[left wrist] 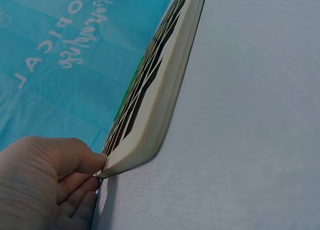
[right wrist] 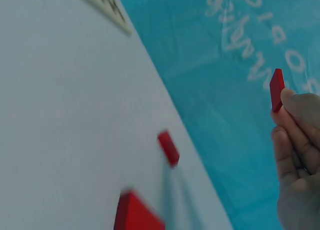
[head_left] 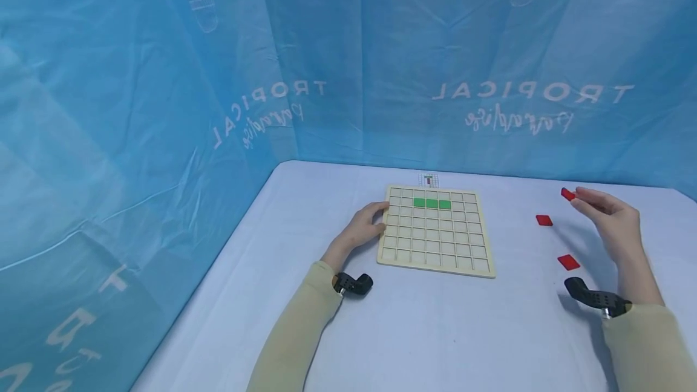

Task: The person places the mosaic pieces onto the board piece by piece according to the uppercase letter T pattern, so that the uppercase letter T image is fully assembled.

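A square wooden grid board [head_left: 432, 236] lies on the table, with three green square tiles [head_left: 432, 203] side by side in an upper row. My left hand [head_left: 363, 225] rests against the board's left edge, thumb and fingers apart along it. In the left wrist view, the thumb of that hand [left wrist: 45, 180] touches the board's rim [left wrist: 155, 125]. On the right, my right hand [head_left: 615, 219] is raised over the table and pinches a red square tile [head_left: 568, 194] between thumb and fingertips. Two more red tiles lie below it, one farther back [head_left: 544, 220] and one nearer [head_left: 569, 262].
Behind the board lies a small printed grid card [head_left: 428, 181] with a green and red T-shaped pattern. The white-covered table [head_left: 414, 325] ends at a blue printed curtain [head_left: 381, 65] at the back and left.
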Motion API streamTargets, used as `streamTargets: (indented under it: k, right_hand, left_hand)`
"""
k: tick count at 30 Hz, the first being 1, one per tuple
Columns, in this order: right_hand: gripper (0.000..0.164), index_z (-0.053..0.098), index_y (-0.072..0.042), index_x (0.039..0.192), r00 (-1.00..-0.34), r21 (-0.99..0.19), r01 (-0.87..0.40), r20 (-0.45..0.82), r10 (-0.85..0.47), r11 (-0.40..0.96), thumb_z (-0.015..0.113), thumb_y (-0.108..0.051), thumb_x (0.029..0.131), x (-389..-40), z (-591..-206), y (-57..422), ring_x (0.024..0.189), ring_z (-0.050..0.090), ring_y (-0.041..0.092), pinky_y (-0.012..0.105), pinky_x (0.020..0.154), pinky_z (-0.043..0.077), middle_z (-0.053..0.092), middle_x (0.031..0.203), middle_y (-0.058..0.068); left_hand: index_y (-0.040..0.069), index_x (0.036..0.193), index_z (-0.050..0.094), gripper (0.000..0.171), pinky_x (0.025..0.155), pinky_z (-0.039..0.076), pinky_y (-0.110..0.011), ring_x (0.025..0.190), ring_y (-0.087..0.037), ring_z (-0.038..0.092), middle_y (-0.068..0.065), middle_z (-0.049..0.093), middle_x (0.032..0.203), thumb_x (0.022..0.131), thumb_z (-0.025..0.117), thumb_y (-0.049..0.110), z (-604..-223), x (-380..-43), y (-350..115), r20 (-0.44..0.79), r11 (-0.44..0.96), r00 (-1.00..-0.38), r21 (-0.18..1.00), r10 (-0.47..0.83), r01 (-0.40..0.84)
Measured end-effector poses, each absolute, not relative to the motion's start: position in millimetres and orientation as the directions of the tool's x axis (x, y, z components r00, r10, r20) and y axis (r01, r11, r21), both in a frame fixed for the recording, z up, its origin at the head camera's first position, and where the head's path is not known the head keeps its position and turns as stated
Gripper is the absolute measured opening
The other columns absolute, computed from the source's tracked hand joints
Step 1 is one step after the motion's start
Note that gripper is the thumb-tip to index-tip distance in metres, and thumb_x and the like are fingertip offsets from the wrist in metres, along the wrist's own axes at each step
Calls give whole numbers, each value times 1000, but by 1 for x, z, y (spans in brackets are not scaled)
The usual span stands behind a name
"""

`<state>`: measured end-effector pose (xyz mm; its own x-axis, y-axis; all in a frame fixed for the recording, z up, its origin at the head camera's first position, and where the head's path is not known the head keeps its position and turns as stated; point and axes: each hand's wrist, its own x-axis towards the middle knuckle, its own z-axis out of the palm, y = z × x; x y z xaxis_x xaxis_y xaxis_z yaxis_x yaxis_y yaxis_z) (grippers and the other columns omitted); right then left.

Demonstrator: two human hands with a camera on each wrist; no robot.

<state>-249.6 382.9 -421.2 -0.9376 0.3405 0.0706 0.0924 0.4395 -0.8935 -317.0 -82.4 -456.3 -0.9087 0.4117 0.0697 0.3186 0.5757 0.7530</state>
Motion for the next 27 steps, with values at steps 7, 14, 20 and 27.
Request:
streamTargets:
  k: [7,14,20,27]
  right_hand:
    - [62,48,-22,140,-963,-885,-22,144,228,466,61,-49,86,-273,-396,340,115,45,8,27,101,42,53,124,-10]
    - [53,55,-18,134,-969,-887,-148,218,114,437,65,-40,87,-318,-423,313,113,51,15,27,94,47,56,128,4]
    - [53,58,-10,130,-971,-898,-207,236,28,387,67,-40,86,-329,-428,270,112,53,20,30,93,48,59,124,8]
    - [48,58,-4,128,-977,-905,-210,207,-49,369,66,-32,89,-317,-408,220,108,56,18,24,87,50,59,124,12]
  left_hand:
    - [6,143,39,54,113,24,-33,137,-21,28,-8,38,146,91,55,6,-457,-317,-82,68,578,-912,754,404,312]
    - [9,143,39,55,113,24,-33,137,-20,29,-7,37,147,91,55,7,-457,-317,-82,58,588,-916,750,397,303]
    - [8,143,39,55,112,24,-32,137,-19,28,-7,37,147,91,55,7,-456,-317,-83,52,592,-919,750,390,294]
    - [8,144,39,56,112,24,-32,137,-19,28,-7,38,147,91,56,7,-458,-317,-81,55,597,-917,743,395,302]
